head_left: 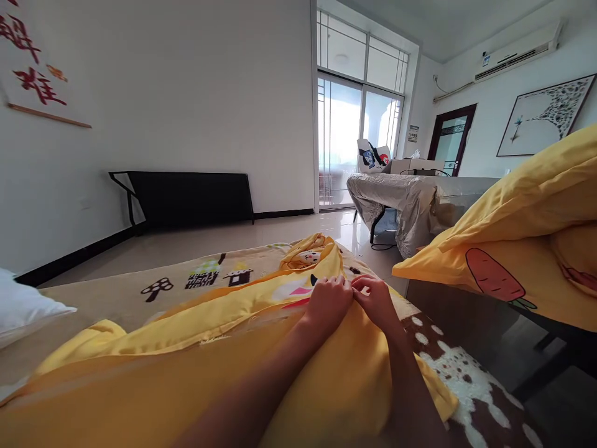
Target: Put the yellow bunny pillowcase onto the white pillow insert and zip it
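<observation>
A yellow pillowcase point(298, 361) with a cartoon print is spread in front of me over a patterned blanket point(177, 280). My left hand point(330, 300) is closed on its edge, fingers curled into the cloth. Right beside it, my right hand point(374, 301) pinches the same edge between thumb and fingers. The two hands almost touch. Beyond them, the far end of the cloth is bunched up around a small printed face point(308, 256). Fabric and knuckles hide the exact fingertips.
A white pillow point(28, 308) lies at the left edge. At the right is a plump yellow pillow point(522, 249) with a carrot print, on a dark surface. Farther back stand a table with a silvery cover point(392, 190) and a black folded frame point(191, 199) against the wall.
</observation>
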Action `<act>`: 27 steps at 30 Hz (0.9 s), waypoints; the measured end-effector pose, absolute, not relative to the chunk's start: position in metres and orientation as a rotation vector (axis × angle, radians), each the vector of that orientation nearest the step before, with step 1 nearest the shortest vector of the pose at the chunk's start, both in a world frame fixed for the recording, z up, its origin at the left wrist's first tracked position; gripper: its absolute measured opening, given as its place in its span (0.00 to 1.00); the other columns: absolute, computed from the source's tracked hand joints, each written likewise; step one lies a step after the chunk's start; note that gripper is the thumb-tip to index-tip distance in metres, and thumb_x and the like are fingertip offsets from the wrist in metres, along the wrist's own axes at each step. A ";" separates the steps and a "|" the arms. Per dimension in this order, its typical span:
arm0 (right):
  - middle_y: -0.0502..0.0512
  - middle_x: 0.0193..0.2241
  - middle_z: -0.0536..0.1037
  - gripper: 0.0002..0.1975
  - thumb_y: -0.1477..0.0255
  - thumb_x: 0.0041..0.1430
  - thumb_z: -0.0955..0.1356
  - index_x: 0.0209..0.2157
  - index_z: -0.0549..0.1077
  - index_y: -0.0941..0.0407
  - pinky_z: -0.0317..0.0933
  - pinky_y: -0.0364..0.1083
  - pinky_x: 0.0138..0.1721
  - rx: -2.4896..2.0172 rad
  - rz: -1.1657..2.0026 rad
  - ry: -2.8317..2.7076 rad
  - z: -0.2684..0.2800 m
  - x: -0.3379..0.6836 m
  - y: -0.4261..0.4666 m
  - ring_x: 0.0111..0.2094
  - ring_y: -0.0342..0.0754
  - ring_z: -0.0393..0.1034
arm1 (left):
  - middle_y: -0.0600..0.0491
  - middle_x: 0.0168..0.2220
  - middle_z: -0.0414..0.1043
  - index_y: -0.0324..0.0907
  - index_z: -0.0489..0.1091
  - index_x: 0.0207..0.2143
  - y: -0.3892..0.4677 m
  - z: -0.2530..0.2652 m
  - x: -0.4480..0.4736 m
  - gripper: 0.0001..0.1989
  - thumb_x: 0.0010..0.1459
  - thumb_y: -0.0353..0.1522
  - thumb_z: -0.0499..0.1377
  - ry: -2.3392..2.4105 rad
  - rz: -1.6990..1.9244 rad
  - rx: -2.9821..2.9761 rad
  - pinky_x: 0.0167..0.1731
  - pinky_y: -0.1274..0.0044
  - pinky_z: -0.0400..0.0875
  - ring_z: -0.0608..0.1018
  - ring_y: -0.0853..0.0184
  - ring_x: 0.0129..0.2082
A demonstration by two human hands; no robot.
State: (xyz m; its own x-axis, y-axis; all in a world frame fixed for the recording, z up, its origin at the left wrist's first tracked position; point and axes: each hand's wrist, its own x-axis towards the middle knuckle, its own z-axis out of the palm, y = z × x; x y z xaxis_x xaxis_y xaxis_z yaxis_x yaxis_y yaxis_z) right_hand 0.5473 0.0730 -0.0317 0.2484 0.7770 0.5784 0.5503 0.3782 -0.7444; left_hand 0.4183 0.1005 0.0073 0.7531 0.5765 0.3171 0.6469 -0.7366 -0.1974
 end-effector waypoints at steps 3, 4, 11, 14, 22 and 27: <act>0.55 0.29 0.79 0.10 0.73 0.51 0.64 0.28 0.78 0.56 0.62 0.45 0.34 -1.298 0.304 -1.518 -0.037 0.550 0.075 0.30 0.47 0.71 | 0.41 0.38 0.73 0.33 0.71 0.40 0.101 0.001 0.417 0.16 0.59 0.23 0.45 -1.021 -0.328 -2.691 0.37 0.68 0.69 0.76 0.57 0.39; 0.55 0.29 0.79 0.10 0.73 0.51 0.64 0.29 0.78 0.56 0.62 0.45 0.34 -1.299 0.331 -1.546 -0.039 0.550 0.076 0.31 0.47 0.72 | 0.41 0.37 0.73 0.33 0.71 0.39 0.102 -0.002 0.416 0.16 0.60 0.24 0.45 -1.058 -0.335 -2.703 0.36 0.68 0.70 0.77 0.58 0.38; 0.55 0.33 0.79 0.11 0.72 0.53 0.65 0.35 0.77 0.57 0.62 0.44 0.34 -1.308 0.352 -1.518 -0.044 0.551 0.080 0.31 0.46 0.72 | 0.43 0.35 0.75 0.36 0.72 0.35 0.109 -0.003 0.410 0.16 0.60 0.31 0.46 -1.286 -0.422 -2.763 0.35 0.71 0.70 0.78 0.58 0.38; 0.54 0.32 0.79 0.08 0.71 0.54 0.66 0.33 0.78 0.56 0.60 0.44 0.34 -1.360 0.248 -1.603 -0.044 0.548 0.080 0.30 0.45 0.70 | 0.42 0.36 0.75 0.37 0.73 0.35 0.110 0.003 0.410 0.15 0.59 0.31 0.46 -1.340 -0.451 -2.771 0.34 0.71 0.70 0.78 0.58 0.37; 0.53 0.28 0.78 0.07 0.71 0.53 0.67 0.27 0.78 0.55 0.58 0.43 0.33 -1.366 0.141 -1.508 -0.051 0.554 0.085 0.27 0.44 0.66 | 0.43 0.33 0.75 0.38 0.72 0.29 0.112 0.028 0.398 0.12 0.52 0.32 0.50 -1.481 -0.508 -2.728 0.33 0.72 0.66 0.76 0.59 0.36; 0.53 0.28 0.78 0.07 0.72 0.52 0.67 0.28 0.78 0.55 0.59 0.44 0.34 -1.381 0.117 -1.508 -0.053 0.555 0.087 0.28 0.45 0.67 | 0.46 0.29 0.74 0.39 0.69 0.23 0.111 0.035 0.380 0.11 0.51 0.34 0.50 -1.599 -0.538 -2.716 0.27 0.76 0.59 0.73 0.63 0.31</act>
State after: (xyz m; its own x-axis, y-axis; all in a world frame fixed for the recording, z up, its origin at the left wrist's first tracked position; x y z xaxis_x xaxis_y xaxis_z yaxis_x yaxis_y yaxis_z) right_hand 0.5553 0.0875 -0.0532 0.2043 0.7754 0.5975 0.6737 0.3315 -0.6605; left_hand 0.3799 0.1108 0.0345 0.4436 0.8584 0.2577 0.8396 -0.4986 0.2156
